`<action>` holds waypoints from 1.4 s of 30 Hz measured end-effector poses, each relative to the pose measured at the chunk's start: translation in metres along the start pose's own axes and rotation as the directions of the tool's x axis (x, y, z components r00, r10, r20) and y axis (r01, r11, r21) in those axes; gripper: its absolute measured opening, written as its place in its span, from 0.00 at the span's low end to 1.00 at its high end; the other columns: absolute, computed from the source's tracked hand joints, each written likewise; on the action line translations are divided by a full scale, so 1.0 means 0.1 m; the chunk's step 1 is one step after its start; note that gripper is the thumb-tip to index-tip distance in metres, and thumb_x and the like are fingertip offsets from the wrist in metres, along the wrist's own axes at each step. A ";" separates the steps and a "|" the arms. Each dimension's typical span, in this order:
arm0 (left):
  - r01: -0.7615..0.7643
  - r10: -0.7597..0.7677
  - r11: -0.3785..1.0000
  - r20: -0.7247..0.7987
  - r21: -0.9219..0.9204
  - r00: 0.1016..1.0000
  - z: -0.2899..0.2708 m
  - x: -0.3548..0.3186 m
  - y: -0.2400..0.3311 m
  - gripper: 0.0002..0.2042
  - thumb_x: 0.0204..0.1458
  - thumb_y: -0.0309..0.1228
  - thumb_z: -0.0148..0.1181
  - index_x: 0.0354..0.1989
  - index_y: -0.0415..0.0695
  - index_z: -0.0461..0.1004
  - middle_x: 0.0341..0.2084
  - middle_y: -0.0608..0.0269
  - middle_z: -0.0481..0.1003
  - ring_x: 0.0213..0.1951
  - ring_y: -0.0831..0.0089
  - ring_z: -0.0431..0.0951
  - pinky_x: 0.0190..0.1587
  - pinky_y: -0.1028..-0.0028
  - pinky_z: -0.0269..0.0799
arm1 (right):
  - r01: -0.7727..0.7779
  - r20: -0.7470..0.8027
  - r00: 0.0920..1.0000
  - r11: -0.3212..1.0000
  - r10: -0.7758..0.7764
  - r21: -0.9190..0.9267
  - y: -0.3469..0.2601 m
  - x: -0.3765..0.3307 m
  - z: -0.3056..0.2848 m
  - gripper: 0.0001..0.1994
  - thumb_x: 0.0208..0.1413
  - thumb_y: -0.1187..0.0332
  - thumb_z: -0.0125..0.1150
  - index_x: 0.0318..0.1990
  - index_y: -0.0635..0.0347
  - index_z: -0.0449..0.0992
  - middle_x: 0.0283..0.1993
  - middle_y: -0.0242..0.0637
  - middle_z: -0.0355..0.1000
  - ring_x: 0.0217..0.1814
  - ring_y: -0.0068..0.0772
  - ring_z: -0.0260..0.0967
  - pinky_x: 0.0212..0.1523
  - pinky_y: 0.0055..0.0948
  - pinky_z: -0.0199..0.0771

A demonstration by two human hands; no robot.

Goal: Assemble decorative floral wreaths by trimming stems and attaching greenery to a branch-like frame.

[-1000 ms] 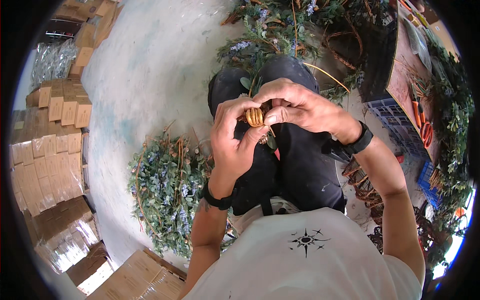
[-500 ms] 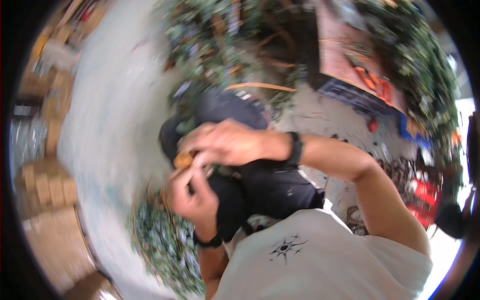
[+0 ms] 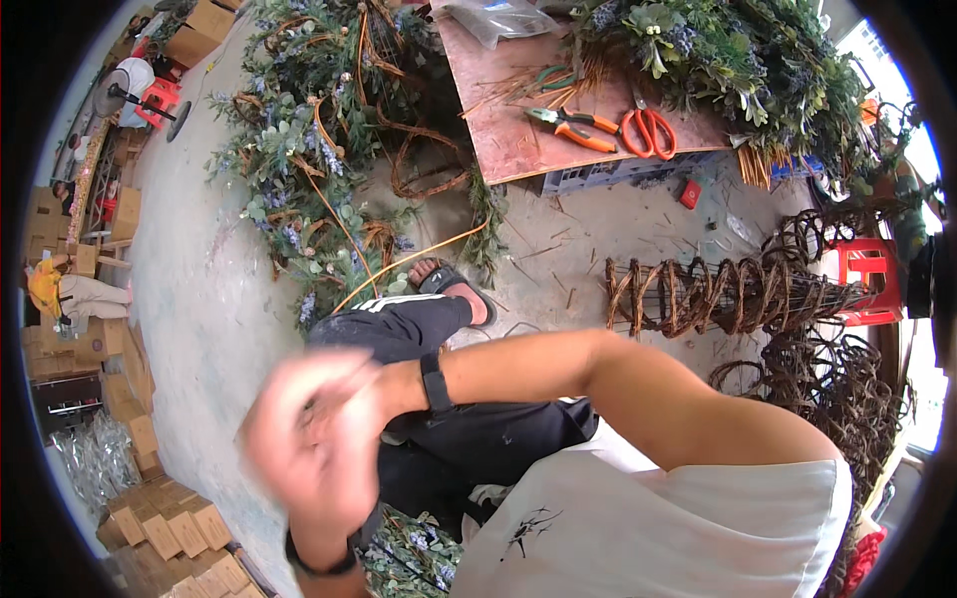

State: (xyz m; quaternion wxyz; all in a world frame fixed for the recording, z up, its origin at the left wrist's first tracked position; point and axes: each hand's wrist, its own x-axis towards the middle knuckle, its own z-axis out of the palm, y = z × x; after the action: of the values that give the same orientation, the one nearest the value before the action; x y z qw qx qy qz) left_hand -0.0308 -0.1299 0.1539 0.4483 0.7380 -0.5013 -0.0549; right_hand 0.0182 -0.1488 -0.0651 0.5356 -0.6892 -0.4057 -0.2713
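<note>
My right hand (image 3: 339, 389) and my left hand (image 3: 324, 488) are close together in front of my lap, left of centre. Both are smeared by motion, so their fingers and anything between them cannot be made out. A dark band circles each wrist. Beneath the hands are my dark trousers (image 3: 478, 444), and a bunch of leafy greenery with pale blue flowers (image 3: 409, 553) shows below them. Beyond my knee lies a large heap of flowered garlands (image 3: 289, 189) with brown twig rings.
A low board table (image 3: 498, 130) holds orange-handled pliers (image 3: 573, 125), red-handled scissors (image 3: 648, 130) and a leafy pile (image 3: 698, 60). Twig wreaths (image 3: 698, 294) stand by a red stool (image 3: 867, 274) at right. Cardboard boxes (image 3: 159, 528) and another person (image 3: 75, 289) are at left.
My hands have moved down and left, and the view has shifted. The small yellow-brown thing seen at my fingers earlier is no longer visible.
</note>
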 end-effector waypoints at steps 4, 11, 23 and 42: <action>0.253 -0.252 0.964 0.601 0.084 0.759 1.29 1.00 -0.35 0.20 0.60 0.32 0.63 0.59 0.39 0.73 0.36 0.51 0.84 0.39 0.66 0.85 0.42 0.68 0.77 | -0.065 0.044 0.997 0.998 0.065 0.009 -0.13 0.12 -0.16 0.16 0.66 0.57 0.58 0.55 0.52 0.74 0.51 0.39 0.77 0.54 0.46 0.76 0.49 0.43 0.76; -0.076 -0.147 0.925 0.537 0.372 0.830 2.94 1.45 -0.72 0.42 0.59 0.43 0.62 0.78 0.47 0.46 0.36 0.40 0.81 0.41 0.45 0.84 0.46 0.48 0.78 | -0.266 0.164 0.951 0.964 0.263 0.000 -0.24 0.21 -0.42 0.16 0.63 0.59 0.60 0.55 0.51 0.73 0.51 0.38 0.77 0.53 0.45 0.76 0.48 0.43 0.77; 0.055 -0.214 0.897 0.323 0.440 0.922 2.84 1.68 -1.25 0.18 0.58 0.35 0.63 0.49 0.34 0.71 0.30 0.41 0.82 0.37 0.45 0.85 0.38 0.48 0.77 | -0.579 0.386 0.751 0.816 0.536 -0.007 -0.34 0.21 -0.25 0.16 0.58 0.63 0.65 0.52 0.52 0.73 0.50 0.35 0.76 0.52 0.43 0.76 0.46 0.42 0.79; 0.513 -0.462 0.368 0.327 -0.775 0.825 -0.20 -1.28 -0.07 0.18 0.64 0.36 0.56 0.56 0.35 0.74 0.44 0.59 0.77 0.42 0.76 0.73 0.47 0.75 0.68 | -0.412 0.315 0.854 0.908 0.414 -0.075 -0.38 0.23 -0.49 0.23 0.67 0.58 0.60 0.65 0.59 0.71 0.57 0.52 0.76 0.58 0.58 0.74 0.57 0.47 0.75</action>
State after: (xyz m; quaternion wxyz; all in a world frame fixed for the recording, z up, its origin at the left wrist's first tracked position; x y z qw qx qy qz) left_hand -0.0785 -0.0163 0.1138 0.6941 0.5420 -0.1824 -0.4373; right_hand 0.0008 -0.1859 -0.0132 0.5055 -0.7964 -0.3301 -0.0342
